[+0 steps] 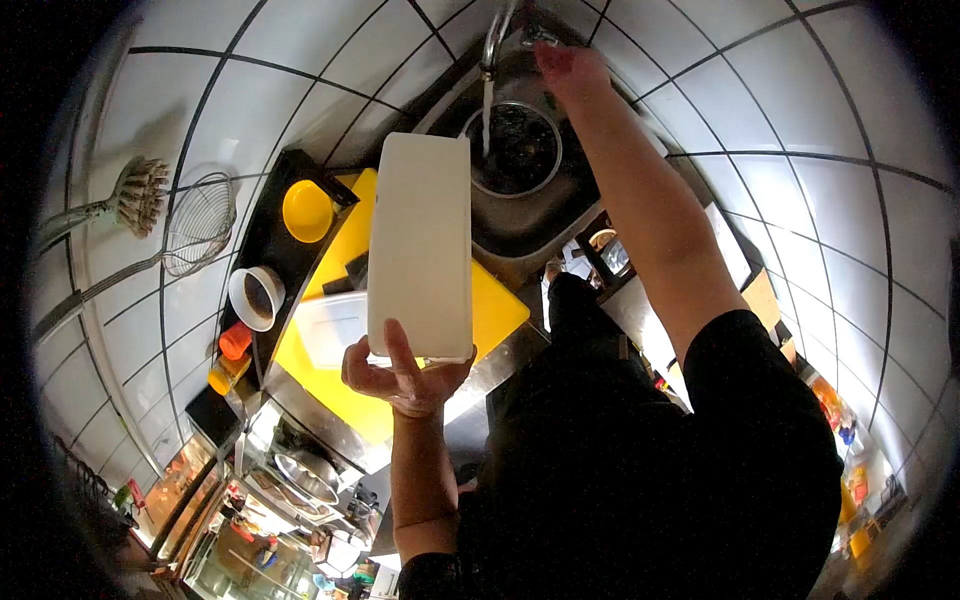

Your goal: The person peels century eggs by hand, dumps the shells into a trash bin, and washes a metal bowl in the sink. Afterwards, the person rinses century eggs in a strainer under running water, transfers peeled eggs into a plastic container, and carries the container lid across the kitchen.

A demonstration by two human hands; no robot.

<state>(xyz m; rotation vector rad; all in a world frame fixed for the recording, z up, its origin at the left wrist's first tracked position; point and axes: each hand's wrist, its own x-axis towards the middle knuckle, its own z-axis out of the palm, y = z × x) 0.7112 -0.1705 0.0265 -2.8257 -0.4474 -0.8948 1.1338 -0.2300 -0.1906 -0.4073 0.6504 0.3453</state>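
My left hand grips the near end of a long white rectangular plastic container, with a finger lying along its near side. The container is held up over a yellow cutting board, and its far end is close to the sink. My right hand reaches to the back of the sink, its fingers closed at the tap handle. From the metal tap water runs into a round pot or strainer standing in the sink; its contents look dark.
A yellow bowl and a white cup with dark contents stand on a black ledge left of the board. A wire skimmer and a brush hang on the tiled wall. Under the white container lies a pale lid or box.
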